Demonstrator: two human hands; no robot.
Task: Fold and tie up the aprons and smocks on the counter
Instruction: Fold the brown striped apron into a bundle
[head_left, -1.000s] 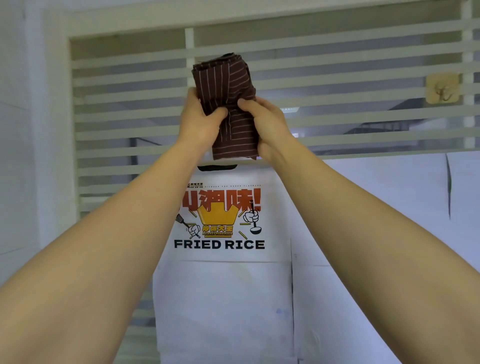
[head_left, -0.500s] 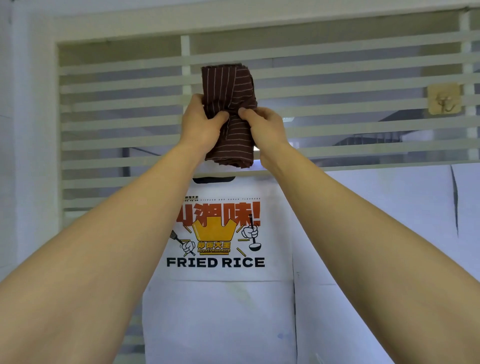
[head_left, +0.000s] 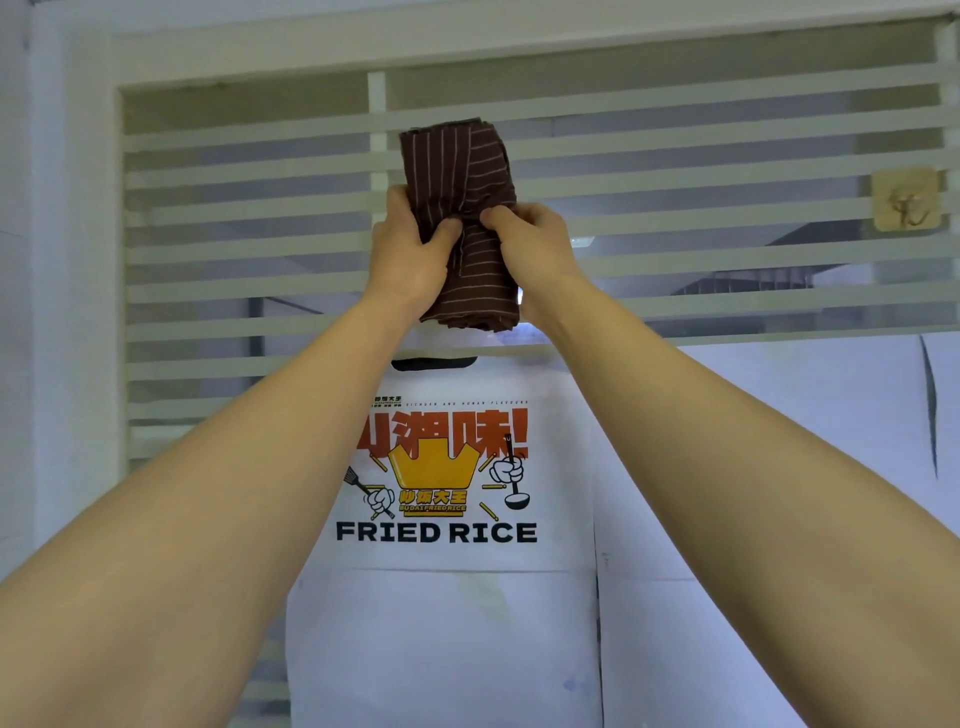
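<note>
Head view. Landmark: white apron (head_left: 441, 623) hanging flat, centre and low in frame, with an orange and black print reading FRIED RICE and a dark neck opening (head_left: 434, 362) at its top edge.

Brown striped apron (head_left: 457, 166), the task item: folded into a compact upright bundle with thin pale stripes, held in the air straight above the white apron. Its lower end sits just above the neck opening, apart from it. The stripes run different ways on different folds. The top edge is roughly level.

Left hand (head_left: 408, 249): above the white apron, on the bundle's left side at about mid-height. It grips tight on the cloth, thumb pressed on the front face, fingers round the back and hidden.

Right hand (head_left: 535, 244): above the white apron, on the bundle's right side at the same height. It grips the cloth, thumb on the front, fingers behind and out of sight. The two thumbs nearly meet where the fabric bunches. A thin dark strip drops from that pinch; cannot tell whether it is a strap or a fold edge.

Both bare forearms rise from the lower corners and cross in front of the white apron's sides.

Slatted window (head_left: 727, 156): behind and above the white apron, pale horizontal slats.

Adhesive hook (head_left: 904, 207): on a slat, well up and right of the white apron.

White sheet (head_left: 779, 467): just right of the white apron, material unclear.
</note>
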